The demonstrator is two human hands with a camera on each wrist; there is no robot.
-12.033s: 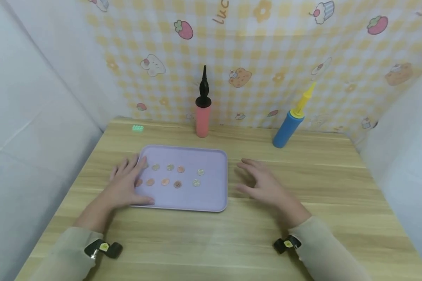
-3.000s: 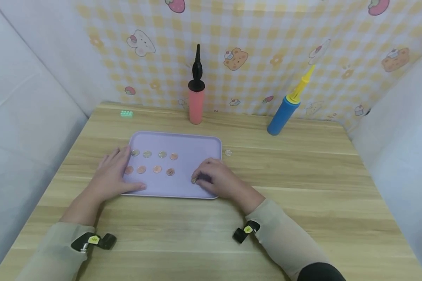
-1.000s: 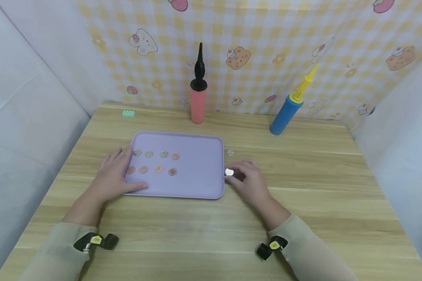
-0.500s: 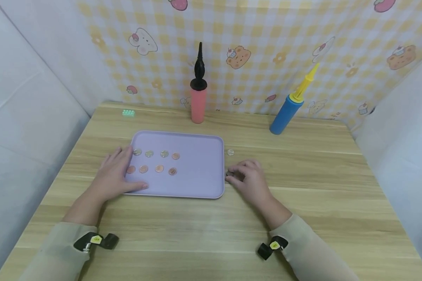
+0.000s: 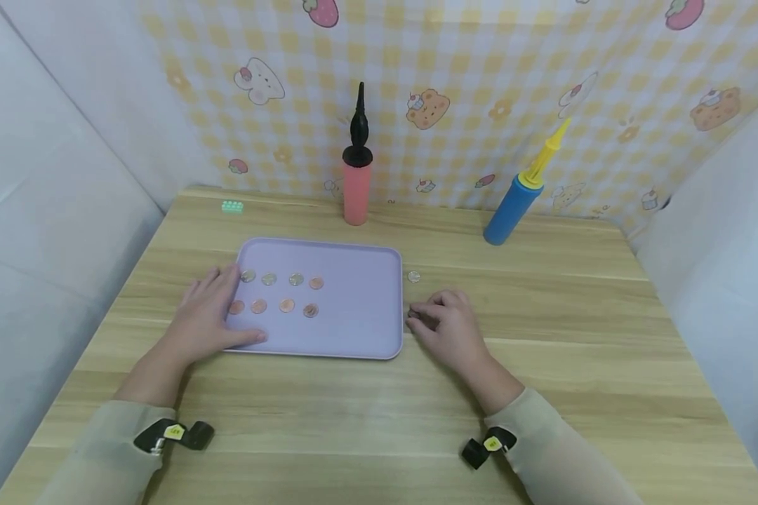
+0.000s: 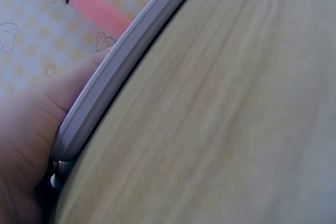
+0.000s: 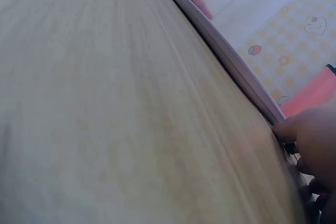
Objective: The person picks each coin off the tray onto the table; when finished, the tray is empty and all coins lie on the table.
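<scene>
A lilac tray lies on the wooden table, with several coins in two rows on its left half. Silver ones and a copper coin make up the far row; the near row has copper-coloured coins such as this one. My left hand rests on the tray's left edge, fingers extended and thumb over the near left part. Just right of the tray, my right hand pinches a coin low at the table, mostly hidden by the fingertips. Another silver coin lies on the table beyond that hand.
A pink hand pump with a black top stands behind the tray. Further right is a blue pump with a yellow nozzle. A mint-green toy brick lies at the back left. A checked cloth hangs behind the table.
Earlier two silver coins lay on the tray's right part; one now lies on the table. The right hand has carried the other off the tray to the right. The left hand stays at the tray.
</scene>
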